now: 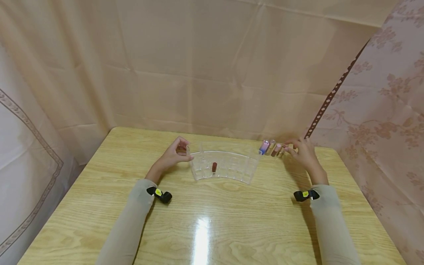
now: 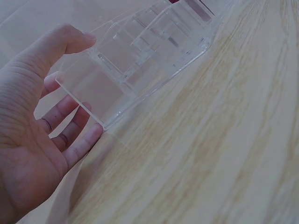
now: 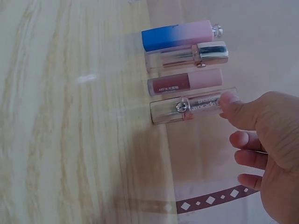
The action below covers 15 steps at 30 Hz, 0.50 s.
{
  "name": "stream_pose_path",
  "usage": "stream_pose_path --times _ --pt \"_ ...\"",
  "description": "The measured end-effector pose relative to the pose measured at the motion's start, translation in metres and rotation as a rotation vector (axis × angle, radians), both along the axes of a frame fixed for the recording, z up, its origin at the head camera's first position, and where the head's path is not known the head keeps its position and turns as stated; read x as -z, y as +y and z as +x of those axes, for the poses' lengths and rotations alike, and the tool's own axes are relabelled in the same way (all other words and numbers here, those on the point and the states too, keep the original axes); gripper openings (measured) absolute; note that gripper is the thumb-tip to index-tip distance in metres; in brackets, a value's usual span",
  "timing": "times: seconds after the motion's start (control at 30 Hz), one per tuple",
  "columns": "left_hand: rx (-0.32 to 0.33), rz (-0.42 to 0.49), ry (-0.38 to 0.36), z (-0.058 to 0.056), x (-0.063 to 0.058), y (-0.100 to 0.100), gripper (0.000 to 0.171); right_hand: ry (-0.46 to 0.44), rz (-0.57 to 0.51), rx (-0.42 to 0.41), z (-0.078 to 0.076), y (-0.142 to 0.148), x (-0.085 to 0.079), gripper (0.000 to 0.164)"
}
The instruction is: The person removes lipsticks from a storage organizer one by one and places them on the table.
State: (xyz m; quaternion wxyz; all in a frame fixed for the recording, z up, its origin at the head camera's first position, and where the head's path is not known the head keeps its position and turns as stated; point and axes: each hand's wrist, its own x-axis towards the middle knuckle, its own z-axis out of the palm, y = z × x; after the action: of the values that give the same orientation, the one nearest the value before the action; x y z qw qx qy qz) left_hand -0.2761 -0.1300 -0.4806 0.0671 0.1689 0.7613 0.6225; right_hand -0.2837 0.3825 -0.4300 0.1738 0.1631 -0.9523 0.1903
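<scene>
On the desk (image 1: 245, 235), a clear organizer (image 1: 233, 170) is gripped at its left end by the fingers of the left hand (image 1: 173, 152). To its right, at the back edge, a clear lettered tube (image 3: 169, 111) (the row's outermost) is pinched by the fingers of the right hand (image 1: 305, 155), beside a pink-capped tube (image 3: 187, 82), a silver-capped tube (image 3: 187, 56) and a blue-and-pink tube (image 3: 175, 35). Inside the organizer, a dark red tube (image 1: 214, 167) is held.

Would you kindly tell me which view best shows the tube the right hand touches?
The right wrist view: the tube is large there, its lettering and round emblem visible, though the right hand covers part of one end. The head view shows it only small; the left wrist view does not show it.
</scene>
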Motion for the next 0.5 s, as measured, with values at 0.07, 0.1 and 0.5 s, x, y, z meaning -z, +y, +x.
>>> stream_pose_path --times 0.07,0.1,0.5 --pt "0.002 0.006 0.001 0.0000 0.0000 0.0002 0.063 0.001 0.002 -0.003 0.0006 -0.0002 0.0004 0.019" --pt "0.003 0.009 0.001 -0.0001 0.0000 0.0003 0.063 -0.001 0.003 -0.004 0.0010 -0.0004 0.0004 0.019" --pt "-0.004 -0.003 -0.007 0.0000 -0.0010 0.0008 0.062 -0.069 0.022 0.028 0.0046 -0.0039 -0.0018 0.022"
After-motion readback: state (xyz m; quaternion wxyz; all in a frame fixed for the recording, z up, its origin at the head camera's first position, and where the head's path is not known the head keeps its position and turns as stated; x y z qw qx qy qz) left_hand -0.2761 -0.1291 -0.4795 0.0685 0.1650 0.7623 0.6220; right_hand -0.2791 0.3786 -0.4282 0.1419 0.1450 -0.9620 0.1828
